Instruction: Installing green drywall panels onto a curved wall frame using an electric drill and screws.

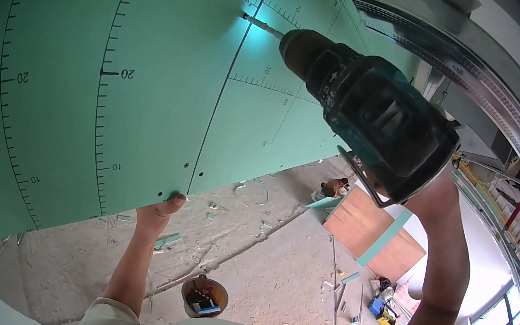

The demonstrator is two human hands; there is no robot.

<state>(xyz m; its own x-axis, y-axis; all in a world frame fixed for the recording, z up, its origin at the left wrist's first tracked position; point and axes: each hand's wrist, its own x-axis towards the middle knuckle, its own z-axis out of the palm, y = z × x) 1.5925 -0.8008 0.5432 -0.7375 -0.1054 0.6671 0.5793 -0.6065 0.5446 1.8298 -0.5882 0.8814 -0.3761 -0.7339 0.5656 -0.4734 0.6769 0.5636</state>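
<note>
Head view: right hand (433, 195) clenched on drill (365, 108), bit at seam; left hand (159, 209) fingers propping green board (83, 82) edge — board may slip, screw skew.

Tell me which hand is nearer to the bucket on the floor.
Left. The left hand presses the lower edge of the green board, above the bucket. The right hand holds the drill, higher up.

Count, head view:
- Green ruled boards overhead: two (85, 69), (264, 136), meeting at one seam.
- Cordless drills: one (374, 119), one bit (263, 26).
- Hands in view: two, left hand (162, 210), right hand (433, 195).
- Dark screw heads near the seam's lower end: three (185, 166).
- Buckets on the floor: one (205, 297).
- Brown panels leaning below: two (359, 221), (401, 254).
- Other people: one, crouching (334, 187).
- Scattered offcuts: too many and too small to count.
</note>
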